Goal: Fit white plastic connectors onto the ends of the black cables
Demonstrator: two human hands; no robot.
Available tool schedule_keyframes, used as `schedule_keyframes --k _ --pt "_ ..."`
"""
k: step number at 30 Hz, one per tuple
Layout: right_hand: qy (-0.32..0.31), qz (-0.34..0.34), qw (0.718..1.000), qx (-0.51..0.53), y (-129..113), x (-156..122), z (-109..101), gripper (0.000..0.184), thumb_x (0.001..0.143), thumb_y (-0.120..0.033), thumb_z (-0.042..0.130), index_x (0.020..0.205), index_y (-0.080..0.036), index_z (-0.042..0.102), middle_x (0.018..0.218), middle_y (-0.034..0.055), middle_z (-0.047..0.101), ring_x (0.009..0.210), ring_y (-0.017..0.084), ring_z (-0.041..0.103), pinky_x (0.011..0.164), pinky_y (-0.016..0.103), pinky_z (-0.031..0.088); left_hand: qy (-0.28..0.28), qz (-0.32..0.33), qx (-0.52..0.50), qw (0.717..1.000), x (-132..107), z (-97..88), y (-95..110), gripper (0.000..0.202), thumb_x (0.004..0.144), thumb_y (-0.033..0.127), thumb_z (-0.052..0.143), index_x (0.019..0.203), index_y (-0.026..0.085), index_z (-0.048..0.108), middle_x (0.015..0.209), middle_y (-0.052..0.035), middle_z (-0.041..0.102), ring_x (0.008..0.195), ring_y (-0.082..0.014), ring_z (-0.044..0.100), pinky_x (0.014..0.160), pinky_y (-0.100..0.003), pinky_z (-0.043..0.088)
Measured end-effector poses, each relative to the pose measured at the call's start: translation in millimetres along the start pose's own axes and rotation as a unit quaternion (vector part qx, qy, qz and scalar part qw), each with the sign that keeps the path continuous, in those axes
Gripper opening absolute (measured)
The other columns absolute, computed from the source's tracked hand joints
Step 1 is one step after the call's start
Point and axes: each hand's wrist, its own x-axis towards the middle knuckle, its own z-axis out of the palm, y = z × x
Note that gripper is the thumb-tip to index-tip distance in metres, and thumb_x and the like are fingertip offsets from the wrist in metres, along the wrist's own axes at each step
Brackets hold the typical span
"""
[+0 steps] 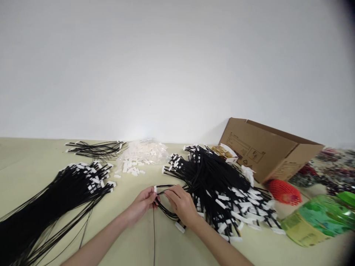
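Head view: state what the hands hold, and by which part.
The left hand pinches a black cable by its white connector; the right hand appears to grip the same cable's looped wire a little further along.

We see left hand (144,204) & right hand (181,204) pinching a black wire (165,211) w/ white plug (155,189), on the desk (24,159) betw. wire piles (219,186).

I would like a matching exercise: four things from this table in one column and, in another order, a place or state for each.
1. cardboard box
2. red net
3. clear bag of white plugs
4. left hand

a. pinches a white plug on a black wire
b. far side, left of the big wire heap
c. back right, near the wall
d. beside the green pack

Pairs: 1-c, 2-d, 3-b, 4-a
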Motion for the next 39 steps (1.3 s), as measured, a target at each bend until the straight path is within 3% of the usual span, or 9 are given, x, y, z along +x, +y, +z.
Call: schedule_keyframes --k 9,15,20,26,29,33,39 --pt "-0.001 0.016 0.997 0.073 -1.8 -0.9 0.4 0.016 0.084 -0.012 0.044 0.08 -0.018 0.059 0.071 0.0028 0.059 0.067 0.013 0.049 0.063 0.025 0.042 -0.024 0.013 0.042 0.999 -1.2 3.9 1.2 0.029 0.074 0.043 0.057 0.071 0.016 0.048 0.07 -0.001 0.053 0.061 -0.0116 0.048 0.058 -0.026 0.037" --pt "-0.006 0.021 0.997 0.069 3.2 -2.4 1.3 0.013 0.084 -0.012 0.046 0.083 -0.018 0.058 0.074 0.0033 0.059 0.07 0.013 0.051 0.063 0.025 0.044 -0.001 0.004 0.026 1.0 -0.1 4.2 -1.3 0.03 0.073 0.044 0.057 0.072 0.016 0.048 0.071 -0.0014 0.055 0.062 -0.0113 0.049 0.057 -0.025 0.037" --pt "-0.007 0.007 0.999 0.049 0.5 -1.3 -0.5 0.019 0.083 -0.011 0.047 0.099 -0.019 0.056 0.086 0.0054 0.059 0.08 0.015 0.051 0.07 0.03 0.046 0.028 -0.006 -0.029 0.999 0.8 3.0 0.4 0.029 0.071 0.042 0.061 0.072 0.015 0.05 0.07 -0.0014 0.055 0.063 -0.0108 0.049 0.057 -0.024 0.038" --pt "0.013 0.005 0.998 0.057 -14.3 6.1 -11.1 0.023 0.083 -0.011 0.048 0.103 -0.019 0.054 0.106 0.0101 0.052 0.11 0.022 0.04 0.087 0.041 0.043 0.061 -0.028 -0.102 0.993 0.6 4.8 1.9 0.023 0.072 0.035 0.063 0.078 0.014 0.055 0.077 -0.0032 0.059 0.072 -0.0134 0.055 0.07 -0.029 0.043" --pt "-0.021 0.0 0.997 0.074 -14.0 6.9 -12.7 0.018 0.084 -0.011 0.045 0.096 -0.019 0.057 0.093 0.0078 0.056 0.1 0.02 0.047 0.08 0.036 0.046 0.083 -0.029 -0.097 0.991 0.4 7.7 3.0 0.023 0.07 0.035 0.064 0.073 0.014 0.054 0.072 -0.0024 0.059 0.068 -0.0129 0.055 0.067 -0.028 0.044" --pt "-0.08 0.052 0.993 0.07 -8.7 3.9 -8.8 0.015 0.086 -0.014 0.045 0.084 -0.018 0.059 0.075 0.004 0.057 0.078 0.016 0.051 0.068 0.029 0.046 0.075 -0.018 -0.069 0.995 -0.3 8.9 4.4 0.024 0.071 0.036 0.063 0.072 0.014 0.054 0.072 -0.0017 0.058 0.065 -0.0122 0.055 0.063 -0.027 0.044" --pt "-0.129 0.095 0.981 0.105 -5.5 0.3 -5.7 0.013 0.084 -0.015 0.049 0.08 -0.018 0.06 0.071 0.0012 0.058 0.07 0.013 0.051 0.064 0.023 0.042 0.066 -0.003 -0.032 0.997 0.9 7.4 3.0 0.023 0.074 0.035 0.06 0.073 0.013 0.054 0.07 -0.0023 0.058 0.064 -0.0128 0.055 0.061 -0.027 0.045"
